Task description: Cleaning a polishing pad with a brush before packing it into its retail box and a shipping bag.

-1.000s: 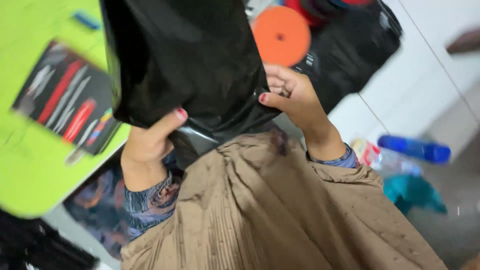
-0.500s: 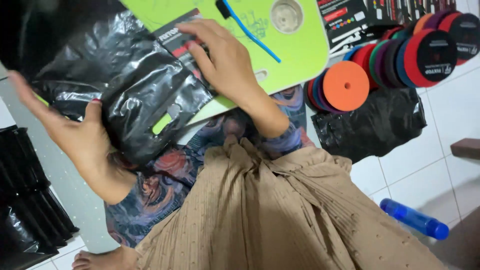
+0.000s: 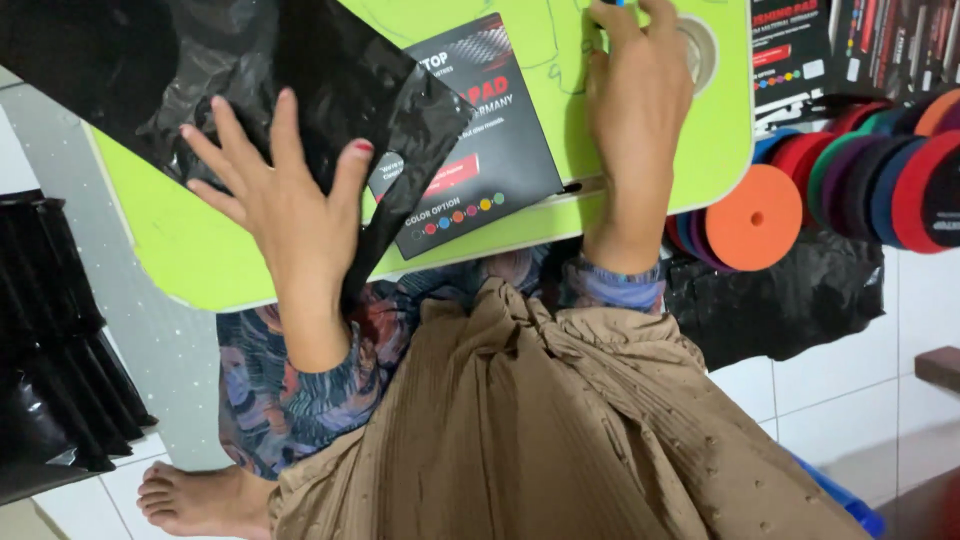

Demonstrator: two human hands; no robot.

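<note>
Seen from above, a seated person works at a lime-green lap table (image 3: 190, 250) set across the knees. The left hand (image 3: 285, 205) lies flat with fingers spread, nothing gripped, pressing on a crumpled black plastic bag (image 3: 250, 70) that covers the table's left part and hangs a little over its near edge. Just beside that hand, partly under the bag's edge, a black printed card (image 3: 475, 150) with red bands and a row of coloured dots rests on the tabletop. The right hand (image 3: 635, 110) reaches across the table's far side, fingertips at a blue pen (image 3: 608, 3) near the frame's top; whether they grasp it cannot be told. To the right, on the white tiled floor (image 3: 830, 400), coloured foam discs (image 3: 860, 175) stand in a row above another black bag (image 3: 790, 300).
</note>
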